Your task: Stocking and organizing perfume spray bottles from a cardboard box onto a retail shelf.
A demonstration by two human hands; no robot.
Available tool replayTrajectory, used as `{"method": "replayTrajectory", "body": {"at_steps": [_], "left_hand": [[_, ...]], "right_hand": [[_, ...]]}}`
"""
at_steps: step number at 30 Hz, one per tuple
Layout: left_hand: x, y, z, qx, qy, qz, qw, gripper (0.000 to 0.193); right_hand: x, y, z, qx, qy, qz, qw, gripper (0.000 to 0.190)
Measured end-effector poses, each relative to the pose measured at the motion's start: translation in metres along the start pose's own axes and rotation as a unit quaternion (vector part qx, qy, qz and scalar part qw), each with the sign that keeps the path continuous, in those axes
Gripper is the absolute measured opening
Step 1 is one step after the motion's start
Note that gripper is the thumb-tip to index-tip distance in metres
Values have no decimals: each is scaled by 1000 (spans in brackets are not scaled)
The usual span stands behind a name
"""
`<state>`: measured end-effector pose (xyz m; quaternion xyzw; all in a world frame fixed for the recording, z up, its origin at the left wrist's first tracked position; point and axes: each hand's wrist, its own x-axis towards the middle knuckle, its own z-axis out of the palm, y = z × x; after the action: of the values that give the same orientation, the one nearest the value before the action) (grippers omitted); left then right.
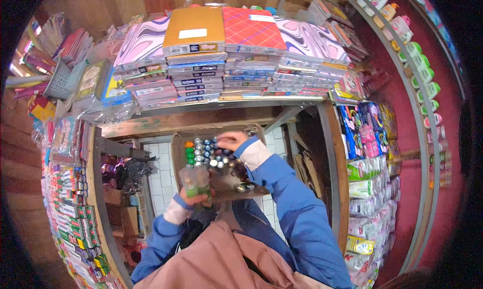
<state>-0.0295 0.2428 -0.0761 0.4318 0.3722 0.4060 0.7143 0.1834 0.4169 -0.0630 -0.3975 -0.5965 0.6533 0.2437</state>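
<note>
A cardboard box [224, 191] stands low before me, holding rows of small bottles [207, 148] with silver, blue, green, orange and dark caps. Over the box's lower left part, my left hand [194, 197] is closed around small clear-topped, green-based containers [195, 181], blurred by motion. My right hand [231, 140] hangs over the upper right part of the box, above the capped bottles, its fingers bent. Whether its fingertips touch or hold a bottle cannot be told. A few bottles lie near the box's lower right corner.
Stacked, wrapped notebooks [194, 28] fill the shelf beyond the box. Toothpaste cartons [77, 213] line the left shelf, and packaged goods [364, 206] the right one. Wooden and metal shelf posts [332, 168] flank my arms. A blue mesh basket [62, 79] stands at upper left.
</note>
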Motion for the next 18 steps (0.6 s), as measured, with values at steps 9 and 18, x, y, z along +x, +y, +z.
{"method": "replayTrajectory", "body": {"at_steps": [9, 18], "left_hand": [[-115, -4, 16, -290, 237, -59, 926, 67], [-120, 10, 35, -397, 248, -38, 883, 69]], "right_hand": [[7, 205, 16, -658, -65, 56, 748, 26], [-3, 182, -1, -653, -185, 8, 734, 32]]}}
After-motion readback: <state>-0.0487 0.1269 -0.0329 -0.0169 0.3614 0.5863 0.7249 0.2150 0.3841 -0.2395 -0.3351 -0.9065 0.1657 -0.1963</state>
